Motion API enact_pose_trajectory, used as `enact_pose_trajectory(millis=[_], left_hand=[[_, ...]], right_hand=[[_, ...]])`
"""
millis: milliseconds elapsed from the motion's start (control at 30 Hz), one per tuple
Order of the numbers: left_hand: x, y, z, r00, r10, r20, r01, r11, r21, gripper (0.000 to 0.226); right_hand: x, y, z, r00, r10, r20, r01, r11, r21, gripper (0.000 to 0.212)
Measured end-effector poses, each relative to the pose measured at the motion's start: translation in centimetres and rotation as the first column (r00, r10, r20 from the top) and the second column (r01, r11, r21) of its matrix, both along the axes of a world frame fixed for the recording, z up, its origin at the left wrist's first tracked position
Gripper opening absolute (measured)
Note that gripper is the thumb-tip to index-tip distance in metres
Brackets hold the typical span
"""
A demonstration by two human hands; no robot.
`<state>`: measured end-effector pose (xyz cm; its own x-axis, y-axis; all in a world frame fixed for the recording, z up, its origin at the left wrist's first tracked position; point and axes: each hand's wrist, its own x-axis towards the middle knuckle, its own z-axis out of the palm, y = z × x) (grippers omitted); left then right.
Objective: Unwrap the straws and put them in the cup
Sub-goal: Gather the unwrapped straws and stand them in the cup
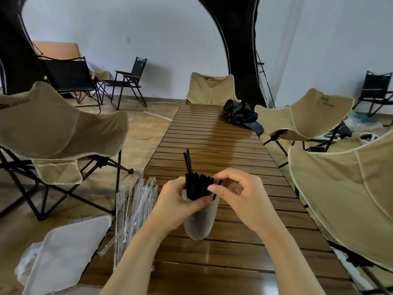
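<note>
cup (200, 222) upright on slatted table (234, 141), full of black straws (196, 186) | left hand (178, 201) curled round the bundle at the rim | right hand (240, 194) pinches single straw (219, 184) beside bundle | clear wrappers (136, 209) heaped left of cup

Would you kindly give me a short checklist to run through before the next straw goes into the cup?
1. Cup stands upright on the table: ok.
2. Left hand holds the cup's top steady: ok.
3. Right hand pinches one black straw at the rim: ok.
4. That straw is bare, with no wrapper on it: ok.
5. Room left among the straws already in the cup: cannot tell, they crowd the mouth.
6. Wrapped straws remain in the clear pile: cannot tell.
</note>
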<state>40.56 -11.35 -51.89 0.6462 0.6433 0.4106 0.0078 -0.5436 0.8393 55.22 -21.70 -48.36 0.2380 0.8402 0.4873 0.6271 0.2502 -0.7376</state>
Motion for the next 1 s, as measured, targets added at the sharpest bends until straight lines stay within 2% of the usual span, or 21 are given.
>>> enact_pose_trajectory(millis=[133, 233, 333, 500, 767, 833, 1000], left_hand=[[0.0, 0.1, -0.1, 1.0, -0.011, 0.015, 0.011, 1.0, 0.009, 0.034], [0.0, 0.2, -0.2, 1.0, -0.001, 0.01, 0.001, 1.0, 0.01, 0.033], [0.0, 0.3, -0.4, 1.0, 0.007, 0.011, -0.007, 1.0, 0.004, 0.031], [-0.1, 0.3, -0.4, 1.0, -0.01, 0.004, 0.01, 1.0, -0.014, 0.031], [0.2, 0.1, -0.2, 1.0, 0.019, -0.007, -0.019, 1.0, -0.012, 0.043], [0.3, -0.1, -0.1, 0.999, 0.047, 0.005, -0.047, 0.999, -0.014, 0.044], [1.3, -0.8, 0.1, 0.98, 0.199, 0.011, -0.199, 0.98, 0.022, 0.03]], right_hand=[[-0.1, -0.2, 0.4, 0.997, 0.057, -0.053, -0.054, 0.997, 0.057, 0.016], [0.2, -0.2, 0.1, 0.993, 0.062, -0.096, -0.061, 0.998, 0.013, 0.03], [0.5, -0.1, -0.1, 0.994, 0.059, -0.096, -0.062, 0.998, -0.032, 0.036], [0.2, 0.1, -0.2, 0.986, 0.095, -0.133, -0.105, 0.992, -0.068, 0.026], [-0.3, 0.3, 0.2, 0.95, 0.108, -0.294, -0.131, 0.99, -0.059, 0.031], [-0.4, 0.4, 0.2, 0.942, 0.104, -0.318, -0.127, 0.99, -0.054, 0.029], [-0.5, 0.5, 0.2, 0.929, 0.08, -0.361, -0.106, 0.993, -0.051, 0.028]])
